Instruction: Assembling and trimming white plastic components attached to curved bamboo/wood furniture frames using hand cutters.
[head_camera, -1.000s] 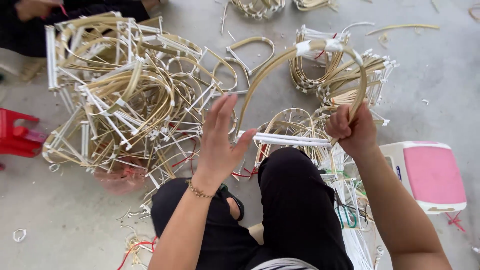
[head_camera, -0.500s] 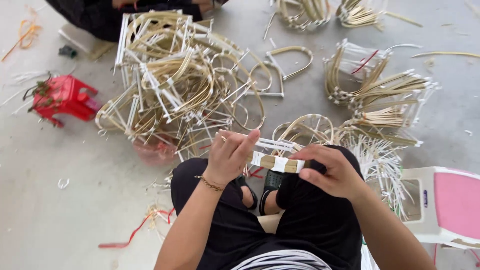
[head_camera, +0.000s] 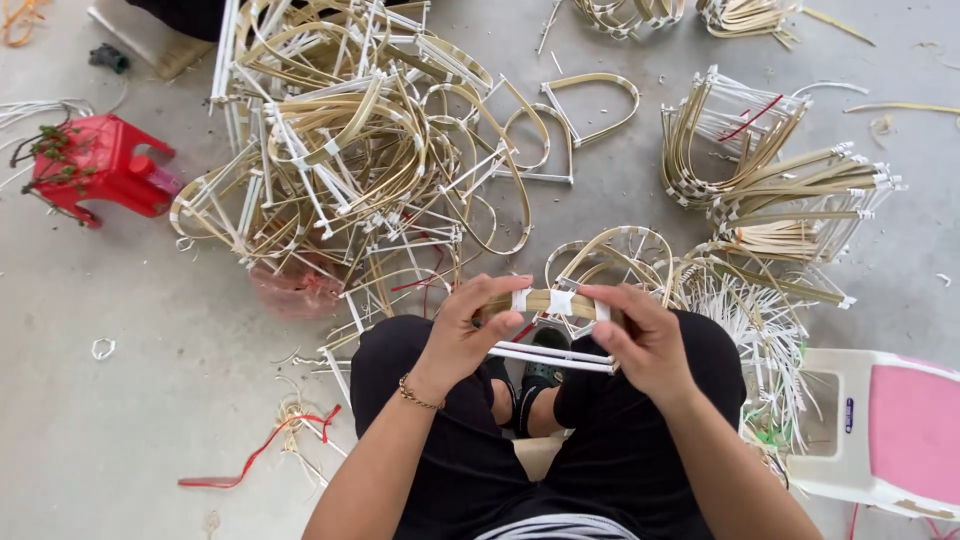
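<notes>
Below, grey concrete floor (head_camera: 120, 440), littered with cane loops (head_camera: 350, 150); 2 hands, left (head_camera: 470, 330) and right (head_camera: 640, 335), clasp taped cane bundle (head_camera: 548, 302).

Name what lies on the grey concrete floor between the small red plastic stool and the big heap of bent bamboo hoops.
In the head view, nothing: bare grey concrete floor separates the red plastic stool from the heap of bamboo hoops.
</notes>
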